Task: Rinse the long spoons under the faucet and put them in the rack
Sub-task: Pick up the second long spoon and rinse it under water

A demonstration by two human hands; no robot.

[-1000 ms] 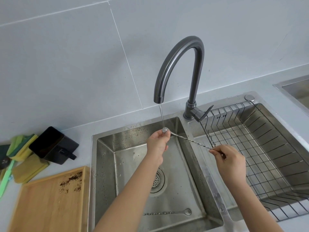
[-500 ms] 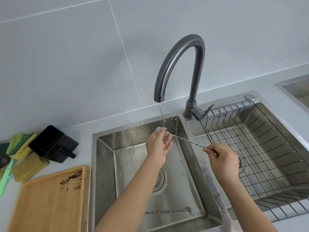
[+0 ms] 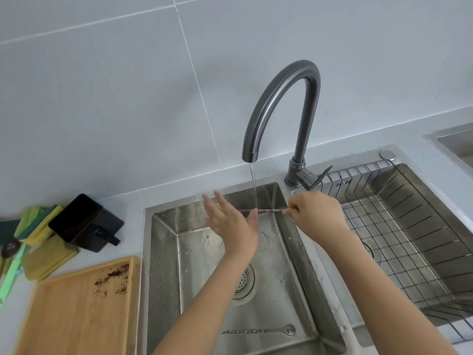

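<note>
— Lying level under the stream, the twisted long spoon [image 3: 271, 210] crosses the left sink [image 3: 163, 252] below the faucet [image 3: 281, 98]?

— Yes. The right hand [image 3: 316, 213] pinches one end between closed fingertips; the left hand [image 3: 230, 221] is spread flat, fingers apart, its thumb edge touching the shaft.

— Any others?

— A second spoon [image 3: 258, 330] lies on the basin floor, near the front wall. The wire rack [image 3: 409, 239] sits in the right basin.

— Beyond that?

— A wooden tray [image 3: 76, 316] and black container [image 3: 84, 224] sit left.

Held long spoon [image 3: 268, 210] bowl hidden behind blurred left hand [image 3: 230, 224]; rack [image 3: 422, 252] cut off at right edge.
</note>
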